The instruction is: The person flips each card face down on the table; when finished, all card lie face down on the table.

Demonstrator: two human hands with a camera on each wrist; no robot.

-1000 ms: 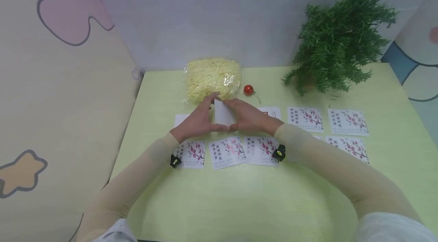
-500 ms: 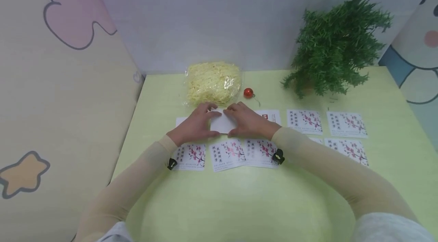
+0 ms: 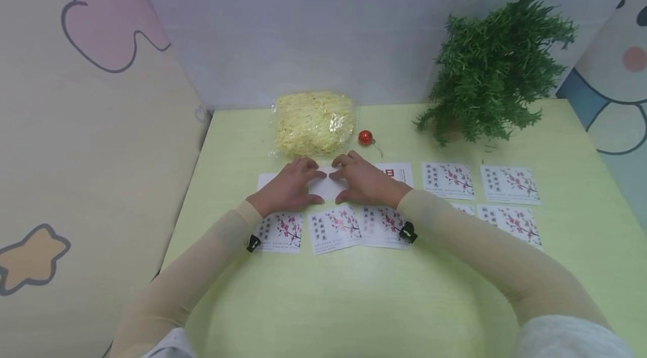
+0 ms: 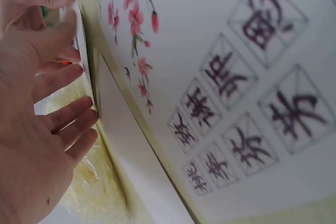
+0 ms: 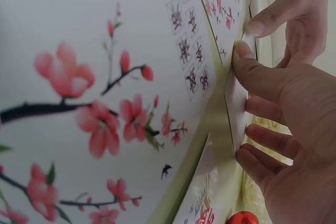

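I see the left hand (image 3: 289, 186) and right hand (image 3: 366, 181), fingers loose and wide, touching the white card (image 3: 331, 188) between them on the bench (image 3: 354, 296), maybe straightening it, so gentle letting go seems needed next.

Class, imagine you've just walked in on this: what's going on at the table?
A person's left hand and right hand touch a white card between them; it appears to lie flat on the table. Cards printed with pink blossom lie in front and to the right. Behind the hands are a bag of yellow shreds and a red bauble, with a green tree farther right.
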